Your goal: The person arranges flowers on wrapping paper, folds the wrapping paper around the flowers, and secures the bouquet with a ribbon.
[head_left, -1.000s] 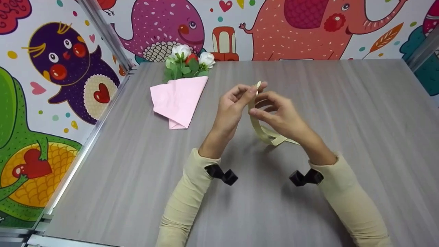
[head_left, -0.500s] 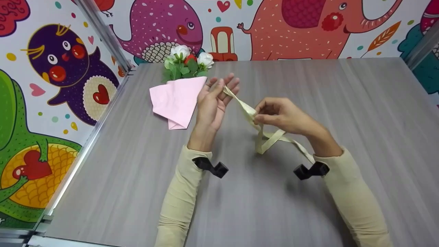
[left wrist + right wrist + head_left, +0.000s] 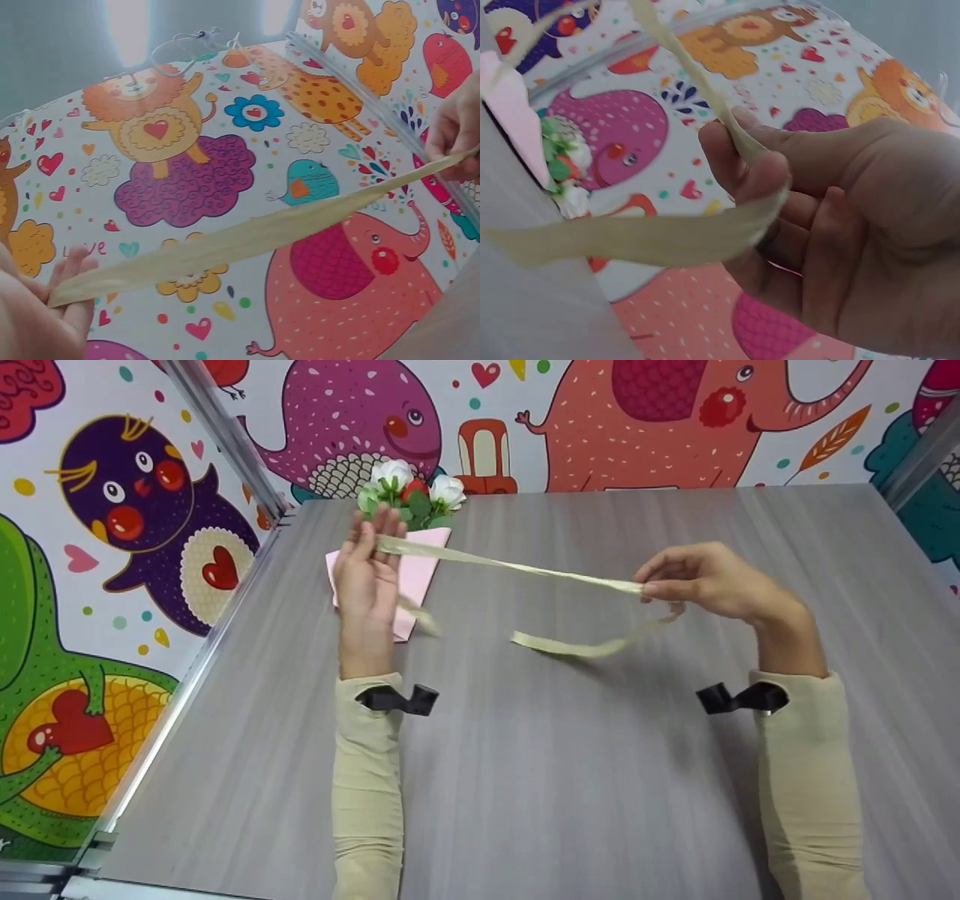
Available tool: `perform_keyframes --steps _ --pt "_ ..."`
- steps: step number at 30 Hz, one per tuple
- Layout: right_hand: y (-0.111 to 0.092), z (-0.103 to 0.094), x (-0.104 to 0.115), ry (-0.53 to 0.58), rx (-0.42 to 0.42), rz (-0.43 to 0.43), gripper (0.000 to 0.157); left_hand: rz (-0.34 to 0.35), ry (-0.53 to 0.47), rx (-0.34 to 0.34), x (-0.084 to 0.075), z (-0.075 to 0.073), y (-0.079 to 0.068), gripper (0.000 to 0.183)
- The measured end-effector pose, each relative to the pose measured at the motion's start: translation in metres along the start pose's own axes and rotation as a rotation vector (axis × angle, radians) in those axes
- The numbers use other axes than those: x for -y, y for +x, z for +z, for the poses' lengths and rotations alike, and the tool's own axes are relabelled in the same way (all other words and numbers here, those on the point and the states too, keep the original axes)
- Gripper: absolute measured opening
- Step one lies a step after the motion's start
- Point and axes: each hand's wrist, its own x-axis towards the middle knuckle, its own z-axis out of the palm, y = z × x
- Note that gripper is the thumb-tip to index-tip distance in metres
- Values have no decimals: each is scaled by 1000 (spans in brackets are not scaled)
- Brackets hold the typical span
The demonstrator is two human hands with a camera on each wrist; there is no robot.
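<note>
A pale yellow-green ribbon [image 3: 450, 555] stretches between my two hands over the table. My left hand [image 3: 367, 585] pinches it between thumb and forefinger, the other fingers extended, and a short tail hangs below. At the right, my right hand [image 3: 716, 585] pinches the ribbon with thumb and fingertips. From there a loose end curves back leftward near the tabletop. In the left wrist view the ribbon [image 3: 247, 240] looks nearly taut and slightly twisted. The right wrist view shows the ribbon [image 3: 652, 238] folding around the thumb tip.
Behind my left hand lies a folded pink wrapper [image 3: 421, 574], partly covered by that hand. White roses [image 3: 448, 492] with green leaves and a red bloom stick out of its top. The grey wood-grain table [image 3: 570, 780] meets cartoon-printed walls at the back and left.
My hands have moved apart, the left one leftward over the pink wrapper and the right one rightward. The ribbon has gone from loosely bunched to drawn out between them.
</note>
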Motion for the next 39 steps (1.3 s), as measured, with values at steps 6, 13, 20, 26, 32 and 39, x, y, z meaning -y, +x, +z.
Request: perform_keyframes --steps 6,13,20,26,32,39 --pt "-21 -28 -14 -77 -157 149 32 9 -95 0 -29 -12 6 23" --pt "-44 -49 -29 -107 -212 244 36 -23 68 21 -48 -32 11 33" --pt "-51 -61 -58 -107 -119 340 41 -140 399 -16 -74 -70 20 49" --pt "-60 -71 -92 -161 -41 361 46 -177 776 -133 -96 -104 19 49" --pt "-72 -76 -121 -190 69 415 58 -202 1023 -232 -106 -136 16 51" --pt "-89 -86 -145 -205 90 412 46 -222 1203 -326 -113 -154 14 47"
